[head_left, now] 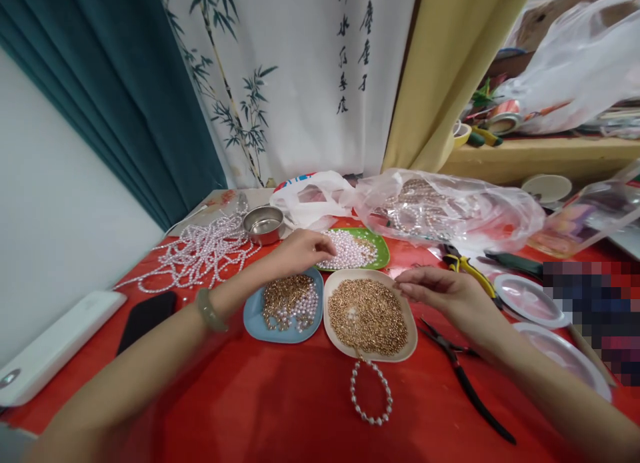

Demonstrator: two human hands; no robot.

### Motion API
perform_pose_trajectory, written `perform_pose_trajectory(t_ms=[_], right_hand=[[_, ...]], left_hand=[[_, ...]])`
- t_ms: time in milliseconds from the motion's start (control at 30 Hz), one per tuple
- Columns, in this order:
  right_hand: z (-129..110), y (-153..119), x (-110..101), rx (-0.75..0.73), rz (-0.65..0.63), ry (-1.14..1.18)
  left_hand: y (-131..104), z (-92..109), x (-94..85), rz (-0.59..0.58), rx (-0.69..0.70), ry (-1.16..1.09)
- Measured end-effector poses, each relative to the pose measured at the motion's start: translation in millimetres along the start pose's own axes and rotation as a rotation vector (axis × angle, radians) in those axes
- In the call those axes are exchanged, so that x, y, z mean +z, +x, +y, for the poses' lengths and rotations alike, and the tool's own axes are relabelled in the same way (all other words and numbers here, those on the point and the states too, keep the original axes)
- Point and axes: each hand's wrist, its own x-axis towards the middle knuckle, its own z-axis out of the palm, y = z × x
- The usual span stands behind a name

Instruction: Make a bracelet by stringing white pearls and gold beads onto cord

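Observation:
My left hand point(303, 251) is at the left edge of the green plate point(383, 248), its fingers bent together at the white pearl beads point(347, 250); what they pinch, if anything, is hidden. My right hand point(445, 291) hovers by the right rim of the cream plate point(411, 340), thumb and fingertips pressed together on something too small to make out. Gold beads point(367, 316) fill the cream plate. Left of it, a blue plate point(255, 331) holds mixed gold and pearl beads point(290, 300). A looped pearl strand point(371, 391) lies below the cream plate, its top end touching the rim.
Black-handled pliers point(463, 373) and yellow-handled pliers point(467, 270) lie around my right hand, with round clear-lidded containers point(531, 299) beyond. A heap of bead strings point(207, 250), a metal bowl point(264, 224) and a black phone point(147, 320) sit left. Plastic bags point(450, 206) line the back.

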Motion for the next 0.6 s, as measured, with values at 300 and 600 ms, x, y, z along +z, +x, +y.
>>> perform_pose_trajectory(t_ms=[300,600], right_hand=[[0,-2,3,0.001,-0.013,0.018],[0,-1,11,0.115,-0.008,0.120]], left_hand=[[-48,-15,9.3,-0.014,-0.089,0.178],[-47,-18,15.0,-0.053,-0.042,0.403]])
